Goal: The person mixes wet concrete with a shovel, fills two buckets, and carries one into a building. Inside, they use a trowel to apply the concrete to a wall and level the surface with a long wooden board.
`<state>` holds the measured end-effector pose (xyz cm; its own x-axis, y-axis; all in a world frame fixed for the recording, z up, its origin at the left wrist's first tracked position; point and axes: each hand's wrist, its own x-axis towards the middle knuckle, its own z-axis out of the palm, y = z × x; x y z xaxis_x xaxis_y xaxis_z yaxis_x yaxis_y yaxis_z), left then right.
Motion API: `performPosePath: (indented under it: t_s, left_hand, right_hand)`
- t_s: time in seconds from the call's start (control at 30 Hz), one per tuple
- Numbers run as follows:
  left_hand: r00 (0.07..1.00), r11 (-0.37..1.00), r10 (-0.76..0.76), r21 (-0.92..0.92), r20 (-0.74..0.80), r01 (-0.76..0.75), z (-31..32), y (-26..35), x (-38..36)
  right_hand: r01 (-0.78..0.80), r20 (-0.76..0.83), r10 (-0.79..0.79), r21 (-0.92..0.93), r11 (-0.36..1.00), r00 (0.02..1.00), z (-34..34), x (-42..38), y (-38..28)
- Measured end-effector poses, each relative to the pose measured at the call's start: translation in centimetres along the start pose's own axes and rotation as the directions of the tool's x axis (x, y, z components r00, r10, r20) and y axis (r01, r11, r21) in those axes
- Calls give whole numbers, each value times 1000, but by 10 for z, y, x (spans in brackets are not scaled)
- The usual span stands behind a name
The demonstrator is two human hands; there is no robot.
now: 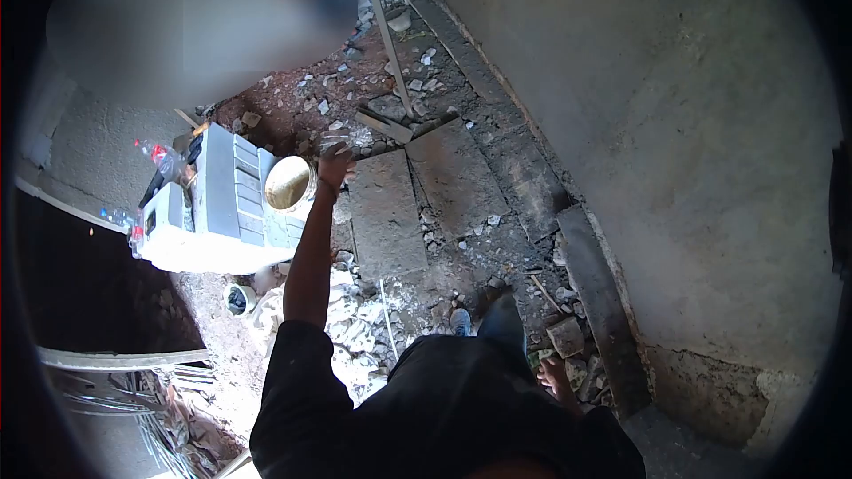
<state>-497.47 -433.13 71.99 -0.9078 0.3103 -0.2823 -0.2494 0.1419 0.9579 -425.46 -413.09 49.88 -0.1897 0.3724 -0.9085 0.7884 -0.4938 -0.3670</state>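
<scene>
My left hand [335, 166] reaches forward beside the rim of a white bucket [290, 184], its fingers apart and nothing seen in them; whether it touches the rim cannot be told. The bucket stands at the right end of a stack of grey blocks [222, 179]. Low at my right side, my right hand [552, 374] hangs near a broken block [565, 337], with its fingers curled; what they hold, if anything, is too small to make out. Flat concrete slabs [387, 213] lie ahead of my feet.
Rubble [324, 80] covers the ground ahead, with a long wooden handle [388, 40] standing in it. A plastered wall [674, 124] rises on the right. Bottles [158, 153] stand at the blocks' left end. A dark opening [98, 284] and metal rods [151, 417] lie left.
</scene>
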Motion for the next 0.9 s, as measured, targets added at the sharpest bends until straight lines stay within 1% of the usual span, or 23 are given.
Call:
performPosePath:
  t_s: [0.07, 0.1, 0.13, 0.17, 0.2, 0.23, 0.3, 0.33, 0.37, 0.43, 0.47, 0.5, 0.53, 0.57, 0.6, 0.63, 0.67, 0.7, 0.73, 0.77, 0.83, 0.87, 0.9]
  left_hand:
    - [1000, 999, 20, 38, -14, -19, 21, 14, 29]
    - [1000, 999, 18, 42, -21, -17, 34, 20, 44]
    - [999, 999, 31, 30, -13, -31, 48, 26, 63]
    - [999, 999, 48, 17, -7, -48, 58, 35, 84]
    - [999, 998, 19, 57, 32, -21, 65, 39, 113]
    - [999, 998, 26, 55, 21, -28, 75, 46, 137]
    - [996, 996, 78, 38, 42, -80, 98, 65, 189]
    - [995, 995, 97, 34, 5, -97, 106, 73, 217]
    - [986, 985, 165, -53, 35, -163, 108, 81, 243]
    - [966, 973, 224, -33, -128, -229, 126, 123, 276]
    - [964, 972, 229, -30, -138, -235, 125, 143, 297]
    - [939, 945, 315, -47, -137, -324, 118, 152, 329]
    - [907, 910, 399, -65, -133, -410, 115, 163, 359]
    - [905, 916, 399, 18, -149, -401, 115, 190, 374]
    - [883, 901, 427, 11, -193, -433, 117, 215, 387]
    - [860, 885, 454, 6, -235, -466, 118, 234, 408]
    - [858, 882, 458, 1, -232, -471, 109, 246, 452]
    - [809, 844, 535, 207, -245, -495, 92, 257, 505]
    - [763, 771, 604, 413, -230, -485, 82, 261, 545]
    - [828, 820, 512, 418, -230, -391, 91, 296, 545]
    - [780, 804, 567, 385, -265, -453, 99, 333, 593]
    - [774, 804, 584, 300, -243, -513, 97, 344, 636]
    - [773, 802, 595, 214, -219, -557, 93, 352, 675]
  right_hand:
    - [-47, 66, 47, -10, 999, 997, -1, 35, 10]
    - [403, 154, -372, -350, 846, 915, -6, 32, 5]
    - [127, 113, -110, -158, 979, 987, 0, 33, -9]
    - [-169, 128, 162, 42, 985, 978, 7, 39, -30]
    - [-101, 141, 112, -84, 991, 984, 10, 56, -40]
    - [36, 159, 7, -270, 962, 987, 11, 77, -46]
    - [194, 201, -104, -507, 840, 974, 15, 122, -75]
    - [228, 209, -128, -580, 782, 970, 16, 144, -97]
    - [220, 191, -126, -631, 744, 973, 13, 168, -124]
    - [155, 105, -114, -677, 720, 988, 6, 222, -191]
    - [148, 57, -145, -635, 759, 988, -1, 248, -231]
    - [287, 74, -291, -516, 807, 954, -11, 261, -273]
    - [421, 65, -431, -384, 822, 900, -16, 273, -334]
    - [492, 62, -498, -301, 817, 865, -15, 226, -419]
    - [506, 14, -508, -130, 853, 861, -16, 231, -466]
    - [763, 55, -765, -143, 630, 642, -22, 236, -507]
    - [447, -57, -443, 148, 882, 895, -6, 183, -582]
    - [565, -80, -560, 61, 823, 825, -9, 214, -599]
    - [542, -151, -538, -18, 840, 829, -7, 234, -614]
    - [600, -177, -597, -40, 799, 782, 2, 219, -635]
    - [688, -274, -660, 7, 726, 699, 30, 210, -647]
    - [626, -320, -613, -72, 776, 723, 41, 224, -635]
    - [535, -312, -504, 18, 845, 806, 57, 233, -612]
